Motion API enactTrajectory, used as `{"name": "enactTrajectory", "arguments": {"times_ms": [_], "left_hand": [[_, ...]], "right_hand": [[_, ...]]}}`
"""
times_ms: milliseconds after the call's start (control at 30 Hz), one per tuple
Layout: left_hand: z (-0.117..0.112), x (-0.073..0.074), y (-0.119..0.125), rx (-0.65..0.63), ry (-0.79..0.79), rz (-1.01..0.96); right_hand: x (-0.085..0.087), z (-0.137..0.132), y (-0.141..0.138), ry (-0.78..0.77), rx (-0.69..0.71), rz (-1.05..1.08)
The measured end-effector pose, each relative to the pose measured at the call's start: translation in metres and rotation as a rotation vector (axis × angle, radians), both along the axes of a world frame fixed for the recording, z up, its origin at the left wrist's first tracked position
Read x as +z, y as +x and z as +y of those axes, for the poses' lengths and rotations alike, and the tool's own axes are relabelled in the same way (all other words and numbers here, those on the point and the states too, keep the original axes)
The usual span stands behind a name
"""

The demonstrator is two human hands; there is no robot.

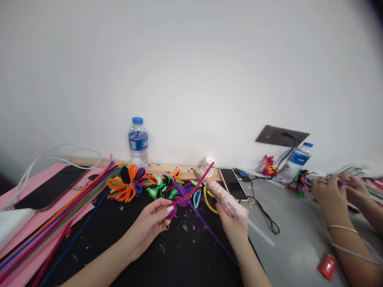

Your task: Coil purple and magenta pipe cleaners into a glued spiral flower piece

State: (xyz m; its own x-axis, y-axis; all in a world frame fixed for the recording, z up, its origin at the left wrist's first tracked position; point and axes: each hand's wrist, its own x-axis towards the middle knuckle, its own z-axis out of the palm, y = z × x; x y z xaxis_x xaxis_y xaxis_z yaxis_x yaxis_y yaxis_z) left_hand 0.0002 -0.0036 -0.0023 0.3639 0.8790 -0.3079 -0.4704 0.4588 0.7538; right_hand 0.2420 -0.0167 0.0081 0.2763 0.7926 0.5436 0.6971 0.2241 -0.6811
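Note:
My left hand [151, 223] pinches a magenta pipe cleaner [191, 193] between thumb and fingers. One end is wound with purple into a small coil [171, 212] at the fingertips; the other sticks up to the right. My right hand [235, 227] grips a pale pink patterned hot glue gun [226, 197], its nozzle tilted up and left, apart from the coil. A translucent glue stick [260, 232] projects from its back. Behind my hands lie looped pipe-cleaner pieces, among them an orange flower shape [129, 189] and green loops [157, 189]. A long purple pipe cleaner [206, 229] crosses the black mat [179, 259].
Loose pipe cleaners [56, 223] lie at left on pink paper [14, 235] beside a dark phone [52, 187]. A water bottle [138, 143], white cup [208, 167] and another phone [233, 183] stand or lie along the wall. A co-worker's hands [332, 199] are at right, near a red container [327, 267].

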Motion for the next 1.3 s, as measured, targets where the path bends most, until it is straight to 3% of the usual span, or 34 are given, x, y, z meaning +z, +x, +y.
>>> {"name": "enactTrajectory", "arguments": {"times_ms": [600, 867, 1300], "left_hand": [[0.0007, -0.0041, -0.0025, -0.043, 0.049, 0.037], [0.0022, -0.0027, -0.0022, -0.054, 0.061, 0.044], [0.0015, 0.0014, -0.0008, -0.048, 0.058, 0.077]], "right_hand": [[0.0051, -0.0013, -0.0050, 0.040, -0.039, 0.059], [0.0036, -0.0028, -0.0020, 0.036, -0.107, -0.018], [0.0082, -0.0044, -0.0009, -0.035, -0.111, 0.062]]}}
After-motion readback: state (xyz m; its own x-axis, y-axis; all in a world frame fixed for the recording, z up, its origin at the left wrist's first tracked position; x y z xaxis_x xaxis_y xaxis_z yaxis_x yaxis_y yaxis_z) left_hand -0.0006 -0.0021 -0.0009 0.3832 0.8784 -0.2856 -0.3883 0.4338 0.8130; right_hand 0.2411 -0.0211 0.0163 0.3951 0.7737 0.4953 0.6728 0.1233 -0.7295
